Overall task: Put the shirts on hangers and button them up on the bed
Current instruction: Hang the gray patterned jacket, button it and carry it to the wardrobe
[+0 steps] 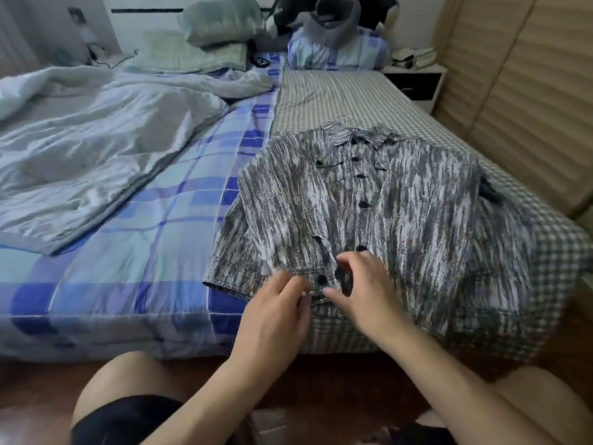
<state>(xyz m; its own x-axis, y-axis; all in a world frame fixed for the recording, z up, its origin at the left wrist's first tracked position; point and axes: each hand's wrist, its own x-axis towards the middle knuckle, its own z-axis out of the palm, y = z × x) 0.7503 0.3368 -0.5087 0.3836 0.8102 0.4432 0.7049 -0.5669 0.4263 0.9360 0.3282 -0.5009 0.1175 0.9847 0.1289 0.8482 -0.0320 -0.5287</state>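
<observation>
Head view: both bare hands work the hem of the grey-and-white streaked short-sleeved shirt (401,213), spread front-up on the checked sheet (337,91) at the bed's near edge. Left hand (276,311) pinches the placket edge; right hand (359,284) curls round the bottom dark button (322,279). Upper buttons look fastened, though blurred. Last button likely in hand; next, seat it through its hole.

The hanger inside the shirt (401,200) stays hidden, and the nightstand (417,81) clutter is too blurred to identify.
</observation>
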